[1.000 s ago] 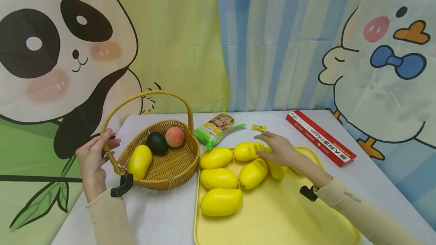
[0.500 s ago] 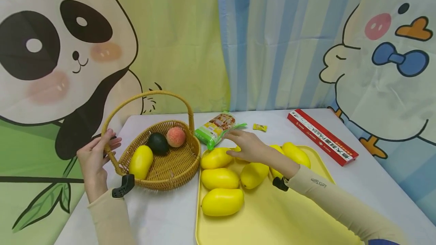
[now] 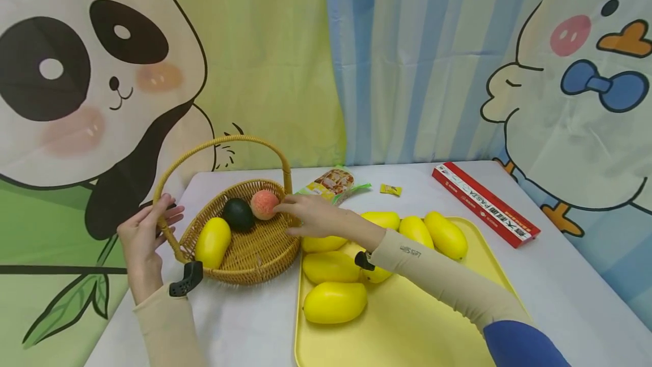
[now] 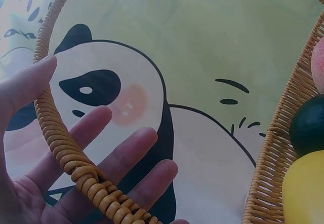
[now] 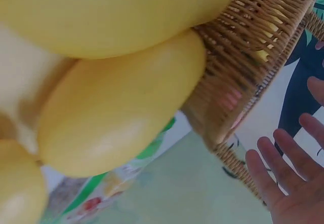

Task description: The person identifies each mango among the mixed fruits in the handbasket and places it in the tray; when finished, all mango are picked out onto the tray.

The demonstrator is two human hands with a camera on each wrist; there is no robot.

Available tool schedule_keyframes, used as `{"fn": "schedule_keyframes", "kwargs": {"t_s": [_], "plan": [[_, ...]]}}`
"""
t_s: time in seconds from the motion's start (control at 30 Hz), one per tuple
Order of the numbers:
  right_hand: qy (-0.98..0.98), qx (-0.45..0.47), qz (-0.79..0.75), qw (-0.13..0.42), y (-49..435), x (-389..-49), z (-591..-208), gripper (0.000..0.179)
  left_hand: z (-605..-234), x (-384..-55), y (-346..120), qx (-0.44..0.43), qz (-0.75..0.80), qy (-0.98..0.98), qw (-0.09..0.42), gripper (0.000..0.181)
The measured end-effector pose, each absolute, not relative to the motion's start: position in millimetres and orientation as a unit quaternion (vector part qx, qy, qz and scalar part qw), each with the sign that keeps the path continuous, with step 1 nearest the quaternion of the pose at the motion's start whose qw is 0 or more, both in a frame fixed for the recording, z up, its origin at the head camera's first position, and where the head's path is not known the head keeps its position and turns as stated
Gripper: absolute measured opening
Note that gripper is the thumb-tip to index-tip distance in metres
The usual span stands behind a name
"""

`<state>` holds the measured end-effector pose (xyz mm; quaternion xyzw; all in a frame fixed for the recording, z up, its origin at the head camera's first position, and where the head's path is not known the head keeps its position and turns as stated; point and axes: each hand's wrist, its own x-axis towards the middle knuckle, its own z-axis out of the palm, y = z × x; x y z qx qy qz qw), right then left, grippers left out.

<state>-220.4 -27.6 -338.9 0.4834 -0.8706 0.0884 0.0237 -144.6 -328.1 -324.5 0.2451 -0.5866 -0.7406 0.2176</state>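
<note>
My left hand [image 3: 145,239] is at the left side of the wicker basket [image 3: 257,262]. Its thumb crosses the basket's handle [image 4: 58,138], and its loosely spread fingers lie behind. Inside the basket are a yellow mango [image 3: 213,242], a dark green avocado [image 3: 237,215] and a pink peach [image 3: 264,204]. My right hand [image 3: 326,218] reaches across the basket's right rim, fingertips near the peach. Nothing shows in its grasp; in the right wrist view the fingers [image 5: 286,168] are straight and apart. Several mangoes [image 3: 334,303] lie under and around the right forearm.
A yellow tray [image 3: 407,333] carries the mangoes, right of the basket. Behind it lie a green food packet [image 3: 333,182], partly hidden by the right hand, and a small yellow wrapped piece [image 3: 390,190]. A long red pasta box [image 3: 486,204] lies at the back right.
My right hand has moved left from over the mangoes at the tray's back to the basket's right rim. The left hand has stayed at the handle; the fruit in the basket is unchanged.
</note>
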Motion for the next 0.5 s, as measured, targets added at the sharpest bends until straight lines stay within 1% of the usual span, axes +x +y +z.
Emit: {"fn": "schedule_keyframes", "kwargs": {"t_s": [0.27,0.5], "plan": [[-0.847,0.53,0.044,-0.005,-77,-223,-336,0.056,-326,-146,-328,0.237,-0.747,-0.583,0.216,0.03],[-0.841,0.541,0.023,-0.007,-116,-226,-341,0.059,-325,-146,-331,0.246,-0.738,-0.593,0.209,0.028]]}}
